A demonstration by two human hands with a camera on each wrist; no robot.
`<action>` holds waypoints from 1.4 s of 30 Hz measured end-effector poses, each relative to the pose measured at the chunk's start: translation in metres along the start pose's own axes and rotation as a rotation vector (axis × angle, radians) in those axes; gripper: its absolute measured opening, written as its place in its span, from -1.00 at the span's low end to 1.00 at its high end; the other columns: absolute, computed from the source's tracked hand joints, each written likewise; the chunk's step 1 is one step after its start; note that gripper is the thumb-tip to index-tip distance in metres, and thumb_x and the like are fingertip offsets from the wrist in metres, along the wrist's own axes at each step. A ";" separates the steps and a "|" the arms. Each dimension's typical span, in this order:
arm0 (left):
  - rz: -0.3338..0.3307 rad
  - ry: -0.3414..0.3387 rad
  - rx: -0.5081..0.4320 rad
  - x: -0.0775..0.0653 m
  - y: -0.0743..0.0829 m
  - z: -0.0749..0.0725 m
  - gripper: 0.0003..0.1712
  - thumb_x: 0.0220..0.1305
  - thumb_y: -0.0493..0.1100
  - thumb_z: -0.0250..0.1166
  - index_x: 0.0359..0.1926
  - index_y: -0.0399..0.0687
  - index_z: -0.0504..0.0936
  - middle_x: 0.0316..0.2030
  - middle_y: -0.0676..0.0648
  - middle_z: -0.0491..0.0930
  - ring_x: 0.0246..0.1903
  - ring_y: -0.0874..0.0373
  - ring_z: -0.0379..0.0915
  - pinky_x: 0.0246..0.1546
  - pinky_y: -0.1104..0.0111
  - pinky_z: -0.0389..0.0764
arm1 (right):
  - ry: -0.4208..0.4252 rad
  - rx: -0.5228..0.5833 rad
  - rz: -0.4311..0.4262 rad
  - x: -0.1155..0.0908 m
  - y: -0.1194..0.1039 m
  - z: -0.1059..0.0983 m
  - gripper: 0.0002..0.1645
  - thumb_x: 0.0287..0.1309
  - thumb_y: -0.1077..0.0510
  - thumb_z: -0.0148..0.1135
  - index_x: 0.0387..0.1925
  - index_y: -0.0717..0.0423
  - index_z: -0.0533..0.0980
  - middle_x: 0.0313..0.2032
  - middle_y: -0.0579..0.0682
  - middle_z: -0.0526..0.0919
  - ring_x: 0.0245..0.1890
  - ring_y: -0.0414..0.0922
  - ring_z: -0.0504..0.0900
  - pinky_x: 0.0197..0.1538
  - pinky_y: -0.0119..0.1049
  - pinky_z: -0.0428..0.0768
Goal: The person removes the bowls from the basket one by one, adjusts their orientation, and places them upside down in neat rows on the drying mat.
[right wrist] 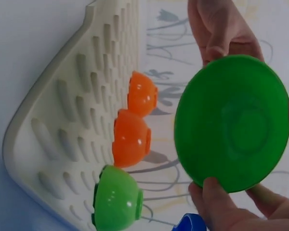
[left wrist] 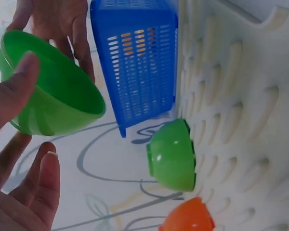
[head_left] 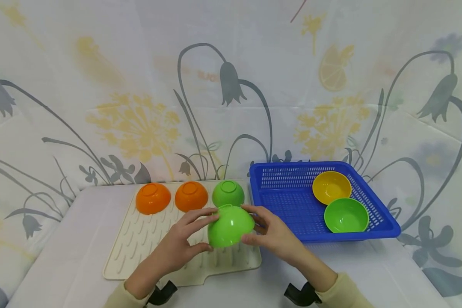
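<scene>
A shiny green bowl (head_left: 231, 226) hangs tilted, base up, between my two hands above the drying mat (head_left: 127, 252). My left hand (head_left: 179, 237) holds its left side, fingers by the base and thumb near the rim. On the opposite side, my right hand (head_left: 273, 233) grips the bowl with the thumb at the rim; some fingers are hidden behind it. The hollow inside of the bowl (right wrist: 236, 125) faces the right wrist camera. Behind it, another green bowl (head_left: 228, 193) stands upside down on the mat, beside two upturned orange bowls (head_left: 152, 198).
A blue perforated basket (head_left: 277, 203) stands right of the mat. Inside its right part lie a yellow bowl (head_left: 331, 188) and a green one (head_left: 346, 216), both with openings up. A patterned cloth (head_left: 231, 128) hangs behind the table.
</scene>
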State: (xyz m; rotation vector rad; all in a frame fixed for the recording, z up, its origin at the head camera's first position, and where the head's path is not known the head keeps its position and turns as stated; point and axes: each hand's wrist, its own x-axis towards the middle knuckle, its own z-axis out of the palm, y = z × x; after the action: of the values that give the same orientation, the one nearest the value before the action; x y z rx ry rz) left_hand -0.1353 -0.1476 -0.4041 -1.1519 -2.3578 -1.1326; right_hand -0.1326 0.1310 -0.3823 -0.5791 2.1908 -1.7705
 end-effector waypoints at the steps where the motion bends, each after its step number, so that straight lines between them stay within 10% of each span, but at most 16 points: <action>1: -0.039 0.008 -0.046 -0.001 -0.001 0.000 0.00 -0.14 -0.24 0.62 0.40 0.05 0.42 0.33 0.02 0.40 0.23 0.02 0.37 -0.02 0.23 0.63 | -0.014 0.031 -0.001 0.000 0.001 -0.001 -0.10 0.19 0.12 0.42 0.45 0.22 0.21 0.39 0.20 0.25 0.40 0.19 0.26 0.34 -0.10 0.34; 8: -0.268 0.027 -0.366 -0.004 -0.009 -0.001 0.04 -0.10 -0.11 0.63 0.44 0.12 0.35 0.34 0.05 0.39 0.20 0.01 0.45 -0.11 0.18 0.63 | -0.129 0.197 -0.019 0.002 0.007 -0.004 -0.06 0.20 0.23 0.38 0.49 0.27 0.11 0.47 0.24 0.13 0.42 0.21 0.21 0.37 -0.12 0.31; 16: -0.344 -0.070 -0.547 -0.006 -0.010 -0.004 0.05 -0.03 -0.07 0.61 0.47 -0.06 0.29 0.37 -0.09 0.37 0.26 0.05 0.37 0.06 0.23 0.59 | -0.211 0.224 -0.069 0.005 0.009 -0.003 -0.04 0.18 0.33 0.36 0.51 0.19 0.09 0.49 0.15 0.13 0.47 0.14 0.13 0.41 -0.19 0.25; 42: -0.521 -0.044 -0.217 -0.031 -0.018 0.002 0.09 -0.18 -0.04 0.68 0.41 0.12 0.34 0.27 0.00 0.47 0.12 -0.03 0.46 -0.03 0.11 0.61 | 0.068 -0.140 -0.018 0.014 0.026 0.051 -0.06 0.05 0.26 0.50 0.44 0.11 0.27 0.36 0.19 0.33 0.19 0.25 0.49 0.11 -0.08 0.61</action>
State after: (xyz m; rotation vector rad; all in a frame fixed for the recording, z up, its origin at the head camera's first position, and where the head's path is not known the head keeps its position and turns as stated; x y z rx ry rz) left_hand -0.1290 -0.1694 -0.4317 -0.6283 -2.7080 -1.5713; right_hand -0.1263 0.0849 -0.4179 -0.5788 2.3772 -1.6779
